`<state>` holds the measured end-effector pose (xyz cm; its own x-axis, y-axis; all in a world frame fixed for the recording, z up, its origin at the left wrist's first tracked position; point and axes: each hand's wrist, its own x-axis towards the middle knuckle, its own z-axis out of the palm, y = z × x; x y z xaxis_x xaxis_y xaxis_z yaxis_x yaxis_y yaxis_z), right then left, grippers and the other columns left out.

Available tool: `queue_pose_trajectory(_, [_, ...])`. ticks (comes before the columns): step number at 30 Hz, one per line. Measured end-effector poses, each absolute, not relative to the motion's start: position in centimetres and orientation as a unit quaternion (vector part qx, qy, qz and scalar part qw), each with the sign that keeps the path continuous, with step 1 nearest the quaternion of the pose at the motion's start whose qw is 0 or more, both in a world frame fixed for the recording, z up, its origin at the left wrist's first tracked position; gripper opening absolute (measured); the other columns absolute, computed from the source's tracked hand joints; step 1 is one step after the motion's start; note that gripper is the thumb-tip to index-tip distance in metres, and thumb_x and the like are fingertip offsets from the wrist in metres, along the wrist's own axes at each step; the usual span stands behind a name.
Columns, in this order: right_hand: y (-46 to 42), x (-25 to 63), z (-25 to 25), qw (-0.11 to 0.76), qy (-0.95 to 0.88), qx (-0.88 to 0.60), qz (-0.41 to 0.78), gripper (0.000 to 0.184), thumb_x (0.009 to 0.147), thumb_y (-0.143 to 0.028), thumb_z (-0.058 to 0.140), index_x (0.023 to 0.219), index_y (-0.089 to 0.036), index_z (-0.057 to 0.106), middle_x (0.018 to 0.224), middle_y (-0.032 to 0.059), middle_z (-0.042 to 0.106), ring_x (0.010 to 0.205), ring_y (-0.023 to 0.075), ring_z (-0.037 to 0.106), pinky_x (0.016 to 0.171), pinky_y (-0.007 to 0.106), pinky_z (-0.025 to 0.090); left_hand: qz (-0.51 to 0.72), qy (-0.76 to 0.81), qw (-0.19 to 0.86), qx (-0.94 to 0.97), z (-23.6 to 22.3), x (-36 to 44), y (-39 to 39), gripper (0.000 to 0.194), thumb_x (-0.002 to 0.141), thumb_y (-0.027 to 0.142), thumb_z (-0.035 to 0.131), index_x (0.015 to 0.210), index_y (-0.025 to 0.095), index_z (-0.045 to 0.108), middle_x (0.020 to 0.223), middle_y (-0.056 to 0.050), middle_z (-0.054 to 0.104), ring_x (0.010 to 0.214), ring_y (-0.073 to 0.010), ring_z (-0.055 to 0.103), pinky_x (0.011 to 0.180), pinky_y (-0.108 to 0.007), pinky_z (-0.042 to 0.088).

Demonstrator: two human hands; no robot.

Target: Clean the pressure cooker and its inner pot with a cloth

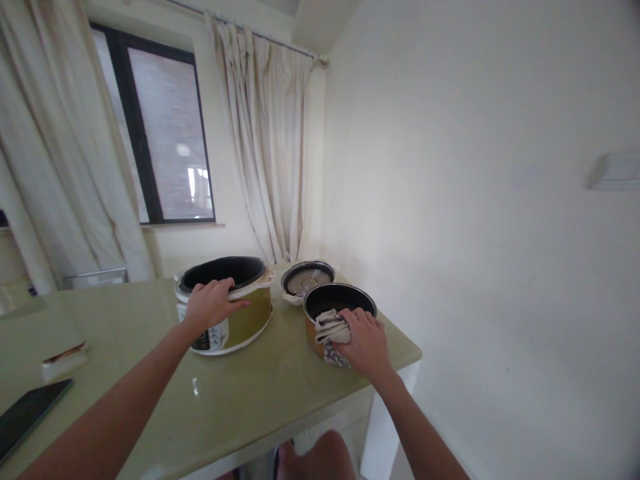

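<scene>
My left hand (209,308) lies over the near rim of a rice cooker body (254,312), fingers hooked inside and thumb outside. This body is white and yellow-green, with a dark interior and a label on its side. My right hand (369,340) is closed on a folded, patterned cloth (332,327). The cloth rests over the near rim of the inner pot (311,325), and part of it hangs down the outside. That pot has a dark inside, a shiny rim and a brownish outer wall. Behind it lies a round lid (306,280), partly hidden by the pot.
The glossy green table (250,400) ends close to the pot on the right, beside a white wall (480,233). A dark tablet or phone (33,413) and a small pale item with a brown edge (65,360) lie at left. Curtains (273,133) hang behind.
</scene>
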<state>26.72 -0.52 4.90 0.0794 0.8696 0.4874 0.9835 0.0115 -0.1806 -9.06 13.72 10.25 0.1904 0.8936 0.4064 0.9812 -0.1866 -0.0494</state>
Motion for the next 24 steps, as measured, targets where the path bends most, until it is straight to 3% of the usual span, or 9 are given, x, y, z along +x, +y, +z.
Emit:
queue_pose_trajectory(4, [-0.6,26.9,5.0,0.24,-0.672,-0.69,-0.12,0.049,0.081,-0.05,0.081,0.122,-0.028,0.066,0.116,0.0087,0.065,0.113,0.03,0.058,0.095,0.041,0.037,-0.147,-0.62,0.153,-0.755,10.5,-9.2,10.4,0.056,0.09,0.068,0.054,0.115,0.021,0.069,0.107,-0.015,0.077,0.104,-0.0358,0.071,0.093,-0.043,0.044])
queue_pose_trajectory(11, [-0.4,27.1,3.9,0.287,-0.678,-0.662,-0.14,0.05,0.081,-0.049,0.082,0.124,-0.027,0.068,0.114,0.0089,0.068,0.11,0.0303,0.059,0.094,0.04,0.039,-0.187,-0.588,0.127,-0.777,10.0,-11.8,3.4,0.051,0.074,0.072,0.072,0.097,0.026,0.071,0.093,-0.006,0.076,0.092,-0.0301,0.07,0.09,-0.038,0.045])
queue_pose_trajectory(14, [0.0,27.6,3.2,0.382,-0.666,-0.628,-0.129,0.038,0.082,-0.04,0.077,0.116,-0.024,0.07,0.109,0.0085,0.07,0.105,0.03,0.062,0.091,0.041,0.042,-0.212,-0.548,0.121,-0.8,9.9,-12.8,0.6,0.052,0.075,0.073,0.072,0.096,0.025,0.072,0.093,-0.006,0.076,0.092,-0.0299,0.07,0.09,-0.039,0.047])
queue_pose_trajectory(18, [0.5,27.3,4.6,0.597,-0.597,-0.53,-0.07,0.033,0.081,-0.037,0.073,0.109,-0.021,0.068,0.103,0.0084,0.073,0.097,0.0281,0.066,0.087,0.04,0.05,-0.219,-0.535,0.068,-0.813,10.7,-13.6,-1.2,0.052,0.078,0.073,0.071,0.098,0.025,0.073,0.096,-0.007,0.076,0.093,-0.0305,0.07,0.088,-0.04,0.049])
queue_pose_trajectory(21, [0.9,23.9,8.5,0.708,-0.558,-0.433,-0.004,0.042,0.077,-0.034,0.077,0.114,-0.021,0.064,0.102,0.0051,0.073,0.09,0.0241,0.067,0.083,0.037,0.053,-0.225,-0.522,-0.037,-0.822,12.5,-13.4,-1.0,0.05,0.089,0.072,0.059,0.09,0.025,0.075,0.096,-0.006,0.077,0.093,-0.0282,0.07,0.087,-0.04,0.051])
queue_pose_trajectory(24, [1.8,17.3,13.4,0.777,-0.552,-0.291,0.082,0.052,0.078,-0.034,0.08,0.123,-0.022,0.059,0.113,0.0052,0.072,0.097,0.0216,0.067,0.088,0.035,0.055,-0.344,-0.461,-0.192,-0.795,14.3,-11.3,0.1,0.057,0.085,0.077,0.062,0.099,0.024,0.076,0.109,-0.009,0.077,0.102,-0.0281,0.071,0.093,-0.041,0.055])
